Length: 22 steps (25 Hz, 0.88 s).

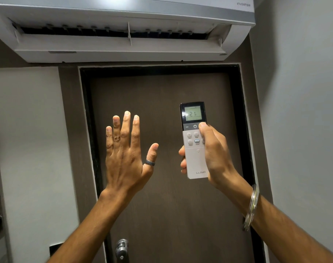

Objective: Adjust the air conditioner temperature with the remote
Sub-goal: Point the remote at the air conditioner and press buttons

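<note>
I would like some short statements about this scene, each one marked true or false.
1. The right hand holds the white and black remote control. True.
2. The remote's display reads 25. False: it reads 21.
3. The left hand grips the round metal door knob. False: it is raised, open and empty.
4. The white wall air conditioner hangs above the dark brown door. True.

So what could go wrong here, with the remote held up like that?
The thumb sits beside the power button, so a slip might switch off the air conditioner instead of changing the 21 on the screen. The right hand alone holds the remote; the left hand is open, so it could drop.
</note>
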Each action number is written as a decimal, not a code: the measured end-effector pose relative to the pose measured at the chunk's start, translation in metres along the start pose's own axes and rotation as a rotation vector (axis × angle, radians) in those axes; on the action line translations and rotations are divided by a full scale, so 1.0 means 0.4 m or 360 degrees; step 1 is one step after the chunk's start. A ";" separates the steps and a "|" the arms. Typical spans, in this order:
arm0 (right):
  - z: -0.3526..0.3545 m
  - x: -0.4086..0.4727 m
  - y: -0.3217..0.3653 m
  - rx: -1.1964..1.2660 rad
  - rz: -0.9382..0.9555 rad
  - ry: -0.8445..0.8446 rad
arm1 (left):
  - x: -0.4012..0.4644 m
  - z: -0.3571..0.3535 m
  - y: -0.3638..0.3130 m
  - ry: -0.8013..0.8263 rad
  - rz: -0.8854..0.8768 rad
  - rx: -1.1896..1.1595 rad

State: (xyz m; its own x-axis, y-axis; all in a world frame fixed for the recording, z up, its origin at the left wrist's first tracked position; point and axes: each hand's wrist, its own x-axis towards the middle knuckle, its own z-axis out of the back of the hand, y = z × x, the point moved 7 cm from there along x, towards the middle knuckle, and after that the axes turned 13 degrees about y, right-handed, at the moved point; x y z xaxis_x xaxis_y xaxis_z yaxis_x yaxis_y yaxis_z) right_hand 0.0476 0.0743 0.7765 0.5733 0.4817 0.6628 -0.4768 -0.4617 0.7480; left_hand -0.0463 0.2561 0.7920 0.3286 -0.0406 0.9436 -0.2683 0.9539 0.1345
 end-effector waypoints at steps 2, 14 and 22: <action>0.001 -0.002 0.003 -0.0047 0.0014 -0.0009 | 0.000 0.000 0.000 0.0003 0.0003 0.0000; 0.010 0.005 -0.004 -0.0120 0.0068 0.0024 | 0.003 -0.008 0.000 0.0007 -0.0008 0.0010; 0.002 -0.006 -0.011 -0.0079 -0.0090 0.0104 | -0.009 -0.013 -0.014 0.0036 -0.0018 -0.0079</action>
State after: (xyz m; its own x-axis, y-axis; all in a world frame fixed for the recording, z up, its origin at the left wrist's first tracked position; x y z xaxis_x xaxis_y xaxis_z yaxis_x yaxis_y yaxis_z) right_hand 0.0489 0.0744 0.7716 0.5564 0.5543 0.6191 -0.4784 -0.3955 0.7841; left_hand -0.0412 0.2524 0.7862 0.3521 -0.0449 0.9349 -0.2196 0.9670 0.1291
